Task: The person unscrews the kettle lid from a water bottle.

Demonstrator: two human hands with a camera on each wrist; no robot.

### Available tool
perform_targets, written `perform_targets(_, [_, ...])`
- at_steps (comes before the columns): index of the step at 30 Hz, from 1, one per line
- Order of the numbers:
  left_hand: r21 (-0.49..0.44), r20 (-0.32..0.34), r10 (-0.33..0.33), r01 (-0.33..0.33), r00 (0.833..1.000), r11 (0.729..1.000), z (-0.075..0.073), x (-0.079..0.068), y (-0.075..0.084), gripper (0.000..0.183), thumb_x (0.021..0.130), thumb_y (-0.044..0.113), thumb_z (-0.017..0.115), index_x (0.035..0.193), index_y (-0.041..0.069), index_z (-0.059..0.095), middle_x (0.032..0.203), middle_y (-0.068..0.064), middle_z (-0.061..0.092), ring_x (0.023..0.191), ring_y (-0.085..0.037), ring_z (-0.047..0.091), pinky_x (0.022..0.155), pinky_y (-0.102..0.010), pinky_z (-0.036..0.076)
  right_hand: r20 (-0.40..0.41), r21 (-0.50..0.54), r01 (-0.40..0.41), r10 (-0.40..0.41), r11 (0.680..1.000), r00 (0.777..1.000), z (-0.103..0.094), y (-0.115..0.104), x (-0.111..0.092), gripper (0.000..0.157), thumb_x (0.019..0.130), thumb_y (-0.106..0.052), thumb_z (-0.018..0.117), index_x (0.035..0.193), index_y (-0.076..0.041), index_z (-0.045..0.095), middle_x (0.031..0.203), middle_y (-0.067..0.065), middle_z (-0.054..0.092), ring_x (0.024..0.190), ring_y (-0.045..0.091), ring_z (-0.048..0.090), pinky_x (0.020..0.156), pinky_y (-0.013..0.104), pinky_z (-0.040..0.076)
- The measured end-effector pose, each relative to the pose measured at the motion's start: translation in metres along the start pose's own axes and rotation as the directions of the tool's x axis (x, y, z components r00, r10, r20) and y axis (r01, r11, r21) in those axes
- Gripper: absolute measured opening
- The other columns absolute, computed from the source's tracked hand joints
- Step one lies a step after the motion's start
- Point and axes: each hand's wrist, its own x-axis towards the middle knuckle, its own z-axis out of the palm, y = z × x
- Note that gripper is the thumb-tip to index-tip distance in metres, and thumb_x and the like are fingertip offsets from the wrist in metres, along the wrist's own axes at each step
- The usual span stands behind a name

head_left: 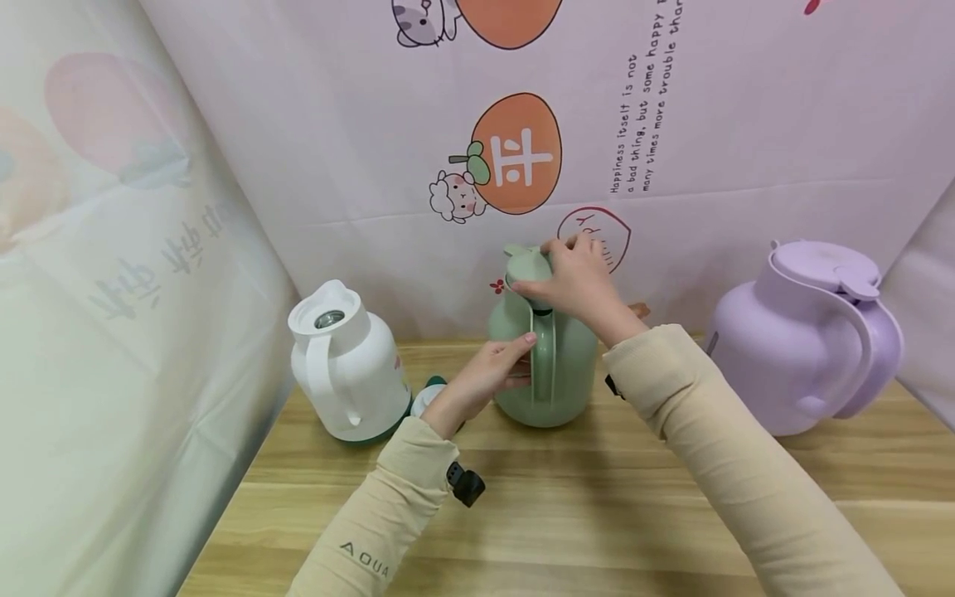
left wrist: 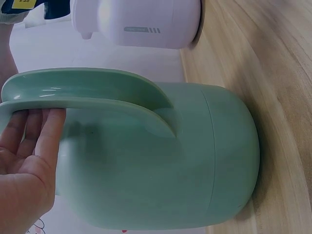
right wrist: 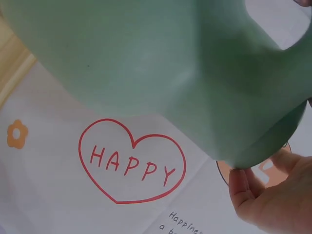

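Note:
A green thermos jug [head_left: 574, 369] stands upright on the wooden table, its handle [head_left: 544, 365] towards me. My left hand [head_left: 485, 375] grips that handle, fingers reaching inside it and thumb at its upper part; the left wrist view shows the fingertips [left wrist: 53, 117] against the handle's inner side. At the top of the jug, my right hand [head_left: 574, 278] holds the green lid [head_left: 527, 267] between thumb and fingers. The lid sits tilted over the neck, with a dark gap under its near edge. From the right wrist, thumb and fingers [right wrist: 241, 187] show at the lid's rim.
To the left stands a white thermos jug [head_left: 356, 365] with its round mouth uncovered. A small white and green piece [head_left: 427, 400] lies beside it, partly behind my left wrist. A purple thermos jug [head_left: 768, 356] with its lid on stands right. A printed cloth [head_left: 373, 149] hangs behind.

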Motion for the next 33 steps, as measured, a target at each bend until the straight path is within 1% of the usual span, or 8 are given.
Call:
perform_targets(3, [-0.005,0.000,-0.002,0.002,1.000,1.000,0.000,0.000,0.000,0.052,0.103,0.038,0.038,0.131,-0.004,0.053,0.134,-0.021,0.054,0.128,-0.032,0.052,0.107,-0.042,0.045,0.031,0.009,0.014,-0.014,1.000,0.999,-0.003,0.003,0.000,0.072,0.083,-0.047,0.069,0.136,-0.003,0.049,0.139,0.028,0.039,0.123,0.042,0.034,0.100,0.055,0.037])
perform_targets(6, [-0.006,0.000,0.001,-0.001,1.000,1.000,0.000,-0.001,0.000,0.052,0.103,0.037,0.038,0.131,-0.004,0.053,0.133,-0.021,0.055,0.127,-0.031,0.052,0.107,-0.042,0.045,0.073,0.043,0.064,-0.067,0.997,0.995,-0.007,0.008,0.000,0.067,0.086,-0.040,0.067,0.138,-0.002,0.047,0.145,0.028,0.037,0.130,0.046,0.033,0.104,0.058,0.035])
perform_targets(10, [-0.002,0.001,0.005,-0.005,1.000,1.000,-0.001,0.000,0.000,0.052,0.103,0.038,0.038,0.131,-0.004,0.053,0.133,-0.021,0.055,0.127,-0.031,0.053,0.107,-0.041,0.045,0.130,0.104,0.133,-0.147,0.986,0.981,-0.013,0.016,-0.001,0.061,0.091,-0.028,0.062,0.141,0.001,0.043,0.151,0.027,0.031,0.140,0.046,0.026,0.114,0.060,0.026])
perform_targets(14, [0.000,0.005,0.002,-0.002,1.000,1.000,0.000,0.000,0.000,0.052,0.103,0.038,0.038,0.131,-0.003,0.053,0.133,-0.020,0.055,0.127,-0.031,0.053,0.107,-0.041,0.045,0.167,0.138,0.154,-0.176,0.978,0.970,-0.014,0.020,-0.002,0.058,0.094,-0.022,0.057,0.143,0.002,0.038,0.153,0.027,0.026,0.143,0.044,0.022,0.117,0.059,0.021])
perform_targets(17, [-0.001,0.008,0.001,-0.001,1.000,1.000,0.000,0.000,0.000,0.052,0.103,0.037,0.038,0.130,-0.004,0.054,0.133,-0.021,0.055,0.127,-0.031,0.053,0.107,-0.041,0.045,0.149,0.141,0.122,-0.142,0.982,0.979,-0.013,0.016,-0.002,0.063,0.093,-0.032,0.058,0.142,0.002,0.039,0.151,0.029,0.028,0.141,0.045,0.026,0.114,0.061,0.025])
perform_targets(23, [-0.001,-0.009,0.001,-0.001,1.000,1.000,0.000,0.000,0.000,0.051,0.103,0.037,0.038,0.128,-0.005,0.055,0.131,-0.021,0.056,0.125,-0.031,0.054,0.106,-0.042,0.046,0.057,0.037,-0.031,0.029,0.999,0.998,-0.006,0.006,-0.002,0.089,0.081,-0.058,0.065,0.141,0.002,0.038,0.140,0.032,0.035,0.126,0.044,0.035,0.104,0.058,0.038])
perform_targets(29, [0.001,-0.011,-0.005,0.005,1.000,1.000,0.002,-0.001,0.000,0.052,0.103,0.037,0.038,0.129,-0.004,0.054,0.132,-0.021,0.055,0.126,-0.031,0.054,0.106,-0.042,0.046,0.053,0.024,-0.090,0.089,0.996,0.995,-0.006,0.004,-0.003,0.092,0.077,-0.056,0.070,0.139,0.005,0.038,0.135,0.034,0.035,0.121,0.043,0.037,0.100,0.056,0.042])
perform_targets(33, [0.001,-0.009,0.000,0.000,1.000,1.000,0.002,0.000,-0.001,0.052,0.103,0.037,0.038,0.130,-0.004,0.054,0.133,-0.022,0.055,0.126,-0.032,0.053,0.106,-0.042,0.046,0.123,0.064,-0.043,0.035,0.997,0.992,-0.013,0.009,0.000,0.088,0.081,-0.048,0.070,0.142,0.005,0.036,0.143,0.032,0.035,0.130,0.045,0.035,0.106,0.057,0.038])
